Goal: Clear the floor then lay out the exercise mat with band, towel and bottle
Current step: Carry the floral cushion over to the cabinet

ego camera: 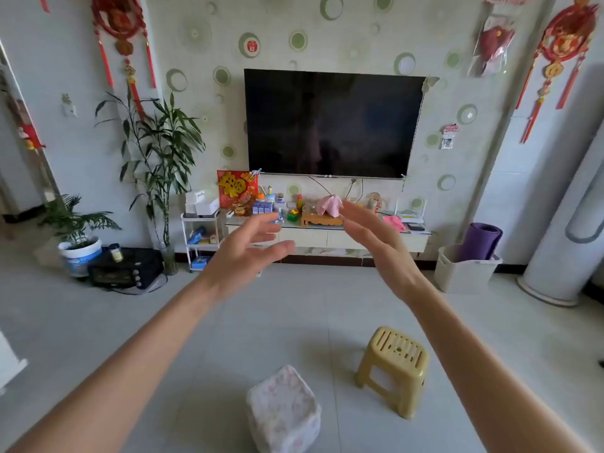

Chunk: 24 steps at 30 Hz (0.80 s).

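Purple rolled mat (pixel 480 240) upright in white bin (pixel 464 276) right of the console (pixel 304 238)

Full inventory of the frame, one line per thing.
yellow slotted plastic stool: one, yellow, floor, near right
cube covered in floral fabric: one, white-pink, floor, near centre
rolled purple foam exercise mat: one, purple, standing in the bin
white plastic bin: one, white, floor right of the stand
long white TV stand: one, white, far wall, cluttered top
black flat-screen TV: one, black, wall above the stand
folded pink cloth: one, pink, stand's right end
black toaster oven: one, black, floor, far left
potted green plants: two, green, left of the stand
white tiered cart: one, white, stand's left end
left grip: one, bare hand, open, raised, empty
right grip: one, bare hand, open, raised, empty
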Each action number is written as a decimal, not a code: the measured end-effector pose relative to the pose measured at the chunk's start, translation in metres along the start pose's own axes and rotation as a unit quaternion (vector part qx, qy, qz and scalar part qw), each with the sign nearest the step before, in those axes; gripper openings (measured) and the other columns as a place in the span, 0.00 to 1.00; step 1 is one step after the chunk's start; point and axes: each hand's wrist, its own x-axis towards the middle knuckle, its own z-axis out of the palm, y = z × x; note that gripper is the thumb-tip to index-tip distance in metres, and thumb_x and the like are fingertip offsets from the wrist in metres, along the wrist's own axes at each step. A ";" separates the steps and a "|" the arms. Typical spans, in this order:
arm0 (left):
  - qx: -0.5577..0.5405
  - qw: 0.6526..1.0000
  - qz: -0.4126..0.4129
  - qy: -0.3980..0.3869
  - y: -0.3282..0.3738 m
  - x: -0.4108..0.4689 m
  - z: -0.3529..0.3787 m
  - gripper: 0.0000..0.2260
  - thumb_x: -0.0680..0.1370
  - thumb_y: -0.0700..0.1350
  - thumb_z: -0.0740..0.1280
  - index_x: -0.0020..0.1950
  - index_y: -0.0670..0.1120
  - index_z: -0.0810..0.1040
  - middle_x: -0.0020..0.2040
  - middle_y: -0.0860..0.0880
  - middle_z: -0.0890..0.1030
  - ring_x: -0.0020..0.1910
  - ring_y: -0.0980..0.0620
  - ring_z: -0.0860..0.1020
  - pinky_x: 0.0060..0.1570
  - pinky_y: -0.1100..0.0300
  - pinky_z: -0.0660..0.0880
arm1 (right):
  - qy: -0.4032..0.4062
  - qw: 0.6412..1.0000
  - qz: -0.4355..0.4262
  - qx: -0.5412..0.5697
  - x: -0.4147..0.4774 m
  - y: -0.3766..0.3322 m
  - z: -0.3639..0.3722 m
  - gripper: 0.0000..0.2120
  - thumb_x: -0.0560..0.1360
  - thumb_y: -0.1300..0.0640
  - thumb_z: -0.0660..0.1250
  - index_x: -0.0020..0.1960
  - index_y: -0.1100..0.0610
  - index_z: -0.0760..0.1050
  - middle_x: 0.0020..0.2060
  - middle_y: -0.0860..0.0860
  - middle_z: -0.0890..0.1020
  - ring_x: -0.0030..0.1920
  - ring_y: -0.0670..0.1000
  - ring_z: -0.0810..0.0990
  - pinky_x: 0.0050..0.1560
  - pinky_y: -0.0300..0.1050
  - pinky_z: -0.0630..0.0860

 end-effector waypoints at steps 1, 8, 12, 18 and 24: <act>-0.003 1.000 0.001 -0.003 -0.007 0.004 -0.009 0.33 0.61 0.66 0.67 0.65 0.60 0.69 0.60 0.61 0.76 0.61 0.64 0.73 0.58 0.62 0.70 | -0.003 1.000 -0.003 0.000 0.008 0.004 0.012 0.23 0.76 0.51 0.63 0.71 0.51 0.68 0.64 0.42 0.73 0.55 0.25 0.72 0.49 0.20 0.69; -0.033 0.998 -0.026 -0.052 -0.088 0.053 -0.070 0.32 0.61 0.65 0.68 0.64 0.60 0.69 0.61 0.58 0.76 0.62 0.61 0.74 0.60 0.59 0.71 | 0.052 0.996 0.069 0.010 0.063 0.051 0.088 0.24 0.74 0.49 0.65 0.70 0.49 0.69 0.65 0.44 0.75 0.61 0.34 0.74 0.52 0.28 0.72; -0.048 0.995 -0.035 -0.086 -0.136 0.079 -0.085 0.32 0.61 0.65 0.68 0.63 0.59 0.70 0.62 0.55 0.77 0.61 0.59 0.74 0.60 0.59 0.71 | 0.081 0.990 0.114 0.015 0.075 0.087 0.119 0.22 0.77 0.54 0.64 0.70 0.50 0.68 0.65 0.45 0.75 0.60 0.33 0.73 0.50 0.23 0.71; -0.087 0.984 -0.073 -0.136 -0.204 0.109 -0.074 0.29 0.61 0.64 0.68 0.60 0.60 0.70 0.60 0.55 0.77 0.61 0.59 0.74 0.59 0.61 0.70 | 0.095 0.978 0.183 -0.003 0.080 0.144 0.142 0.25 0.75 0.49 0.66 0.70 0.50 0.67 0.65 0.47 0.75 0.61 0.41 0.74 0.52 0.28 0.69; -0.112 0.971 -0.132 -0.167 -0.283 0.138 -0.037 0.32 0.60 0.63 0.69 0.62 0.56 0.71 0.59 0.54 0.78 0.60 0.58 0.75 0.54 0.65 0.71 | 0.119 0.959 0.258 0.006 0.089 0.217 0.148 0.25 0.75 0.49 0.67 0.71 0.50 0.67 0.64 0.46 0.75 0.61 0.42 0.75 0.49 0.26 0.72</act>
